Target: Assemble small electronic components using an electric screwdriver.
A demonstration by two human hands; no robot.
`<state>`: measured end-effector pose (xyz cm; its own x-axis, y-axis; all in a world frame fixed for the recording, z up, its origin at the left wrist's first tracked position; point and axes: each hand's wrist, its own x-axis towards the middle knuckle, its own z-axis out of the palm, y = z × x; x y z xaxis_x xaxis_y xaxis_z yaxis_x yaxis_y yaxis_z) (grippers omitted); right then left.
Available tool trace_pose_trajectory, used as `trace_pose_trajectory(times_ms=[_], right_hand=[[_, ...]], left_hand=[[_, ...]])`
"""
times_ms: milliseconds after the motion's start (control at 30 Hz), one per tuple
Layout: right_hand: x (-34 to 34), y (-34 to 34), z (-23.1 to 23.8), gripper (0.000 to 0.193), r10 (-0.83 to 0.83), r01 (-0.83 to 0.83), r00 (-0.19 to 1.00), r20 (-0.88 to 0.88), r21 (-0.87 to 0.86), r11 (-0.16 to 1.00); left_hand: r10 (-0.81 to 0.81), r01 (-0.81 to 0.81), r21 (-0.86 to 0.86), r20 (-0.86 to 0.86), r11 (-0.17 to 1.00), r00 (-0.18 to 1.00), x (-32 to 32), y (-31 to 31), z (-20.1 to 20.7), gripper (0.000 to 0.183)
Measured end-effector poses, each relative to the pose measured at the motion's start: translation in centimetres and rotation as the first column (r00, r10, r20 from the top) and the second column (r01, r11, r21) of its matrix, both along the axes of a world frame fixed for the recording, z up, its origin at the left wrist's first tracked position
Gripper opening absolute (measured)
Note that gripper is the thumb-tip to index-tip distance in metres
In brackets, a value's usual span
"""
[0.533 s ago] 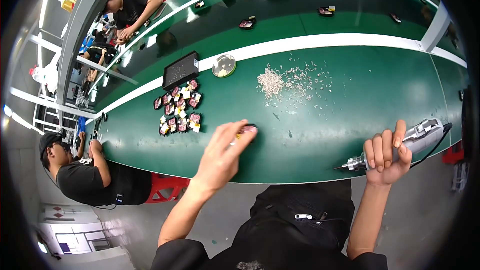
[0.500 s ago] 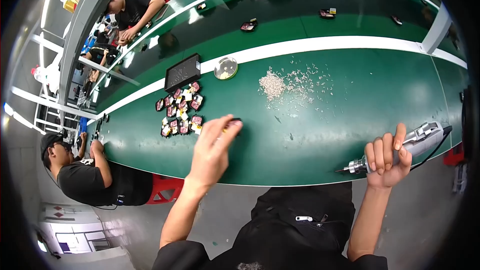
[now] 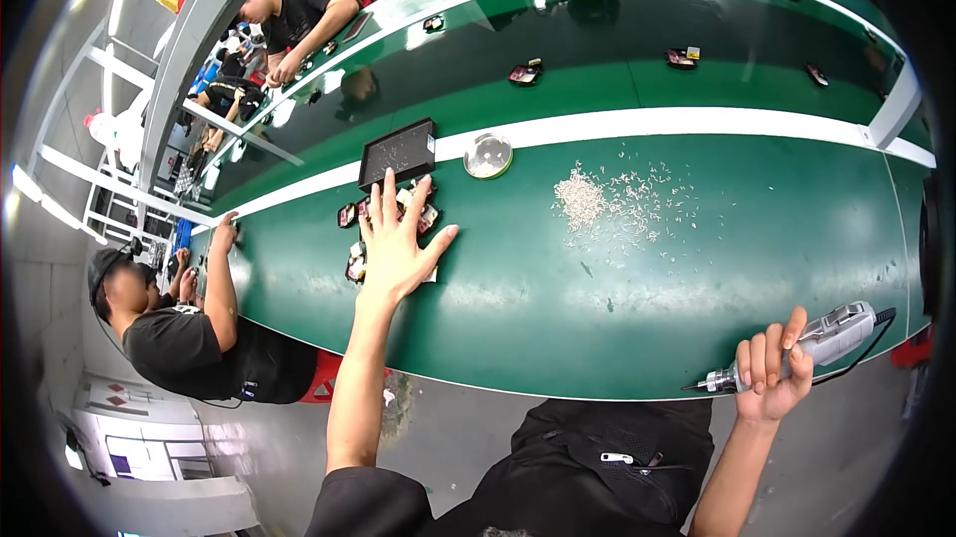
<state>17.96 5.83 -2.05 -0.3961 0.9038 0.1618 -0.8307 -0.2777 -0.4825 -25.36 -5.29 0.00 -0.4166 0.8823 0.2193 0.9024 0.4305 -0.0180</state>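
My left hand (image 3: pixel 398 253) is spread wide, palm down, over a cluster of small black-cased parts (image 3: pixel 348 215) with pinkish and white-yellow pieces. It hides much of the cluster, and no part shows in its fingers. At the right near edge of the green bench, my right hand (image 3: pixel 769 373) grips a grey electric screwdriver (image 3: pixel 836 333). Its bit points left, low over the bench edge, and a black cord runs from its back end. A loose heap of tiny silvery screws (image 3: pixel 581 201) lies mid-bench, thinning out toward the right.
Behind the cluster stand a shallow black tray (image 3: pixel 430 150) with small bits in it and a round shallow dish (image 3: pixel 488 174). Beyond a white rail, a dark green belt (image 3: pixel 597 79) carries several more black-cased parts. A co-worker (image 3: pixel 179 348) sits at the left; others work across the belt.
My left hand has moved left and away to the cluster, spreading its fingers; the part it held no longer shows in them. The right hand keeps the screwdriver. The whole view has shifted slightly.
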Motion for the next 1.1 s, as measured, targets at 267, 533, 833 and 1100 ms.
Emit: trace_pose_trajectory(times_ms=[267, 533, 833, 1100], right_hand=[[0.0, -0.2, -0.2, 0.012, -0.037, 0.037, 0.999, 0.007, -0.001, 0.999], [0.0, -0.2, -0.3, 0.013, -0.039, 0.039, 0.999, 0.012, -0.003, 0.999], [0.4, -0.2, 0.0, 0.009, -0.020, 0.018, 0.999, -0.040, -0.044, 0.999], [0.6, 0.0, -0.1, 0.008, 0.019, -0.021, 0.998, -0.059, -0.024, 0.999]], left_hand=[[0.043, -0.046, 0.054, 0.069, 0.997, 0.997, -2.5, -1.4, -0.8, 0.055], [0.119, -0.135, 0.105, 0.143, 0.985, 0.983, -8.4, -5.0, -1.3, 0.051], [0.166, -0.185, 0.125, 0.150, 0.975, 0.975, -23.1, -12.1, -2.1, 0.047], [-0.164, 0.164, 0.308, -0.024, 0.937, 0.986, -9.4, -1.2, 2.7, 0.024]])
